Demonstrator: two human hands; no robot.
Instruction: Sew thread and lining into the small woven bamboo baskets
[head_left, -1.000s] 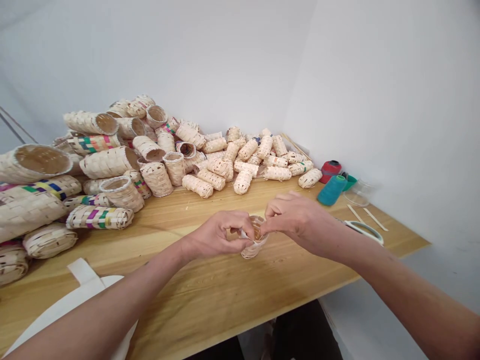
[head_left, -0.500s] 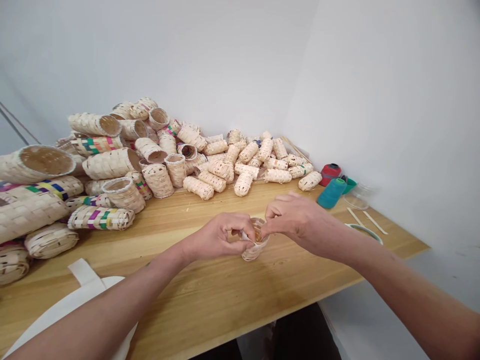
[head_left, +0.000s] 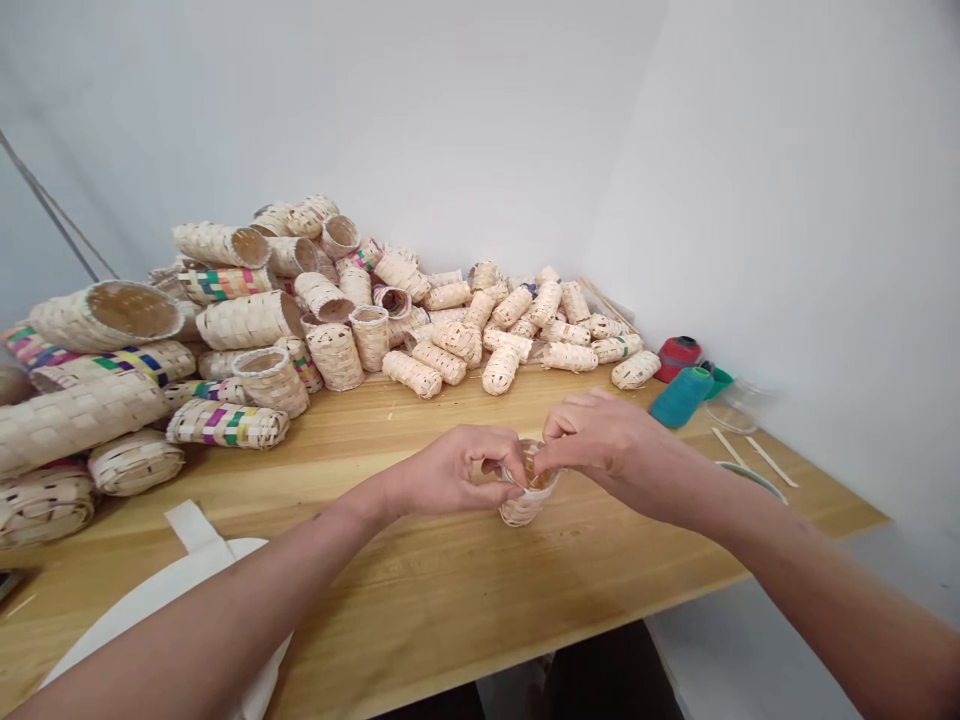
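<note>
A small woven basket (head_left: 523, 509) stands mouth up on the wooden table between my hands. Its rim looks pale, and the inside shows golden brown. My left hand (head_left: 455, 470) pinches the near left part of the rim between thumb and fingers. On the opposite side, my right hand (head_left: 604, 437) has its fingertips pressed together at the rim; whatever is in that pinch is too small to make out. Both hands partly cover the basket's mouth.
Many woven baskets (head_left: 247, 318) are heaped along the wall, a few with coloured strips. A teal thread cone (head_left: 681, 397) and a red one (head_left: 678, 357) lie at the right beside thin strips (head_left: 772, 461). A white flat piece (head_left: 154, 594) lies under my left forearm.
The whole view has shifted, so things appear a little further right. My right hand has lowered slightly toward the rim; my left keeps its pinch on the basket.
</note>
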